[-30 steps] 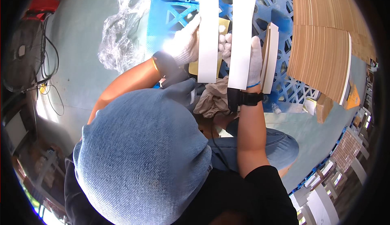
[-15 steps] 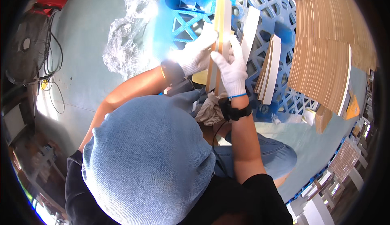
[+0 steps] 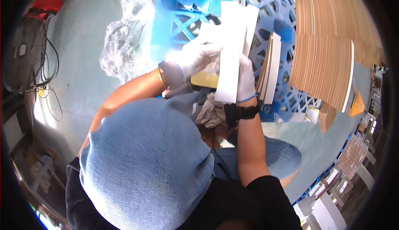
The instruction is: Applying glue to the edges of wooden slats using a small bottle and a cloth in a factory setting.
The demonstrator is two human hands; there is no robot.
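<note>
A long white strip-shaped board (image 3: 228,51) stands between my hands, its broad white face turned up toward me. My gloved left hand (image 3: 199,59) is closed at its left edge, the fingertips partly washed out by glare. On the right edge, my gloved right hand (image 3: 247,78) grips it, with some fingers hidden behind the board. Just beyond, another white strip (image 3: 251,26) lies on the blue plastic pallet (image 3: 189,18). A yellow block-like thing (image 3: 204,80) shows below my left hand.
Right of my right hand is a small stack of strips (image 3: 270,70). Large rows of brown-edged boards (image 3: 322,68) stand farther right. Crumpled clear plastic film (image 3: 124,39) lies on the floor at left, and a fan-like round object (image 3: 25,49) with cables stands beyond it.
The board in my hands has turned from showing its brown and yellowish edge to showing its white face. My right hand has shifted lower along its right side.
</note>
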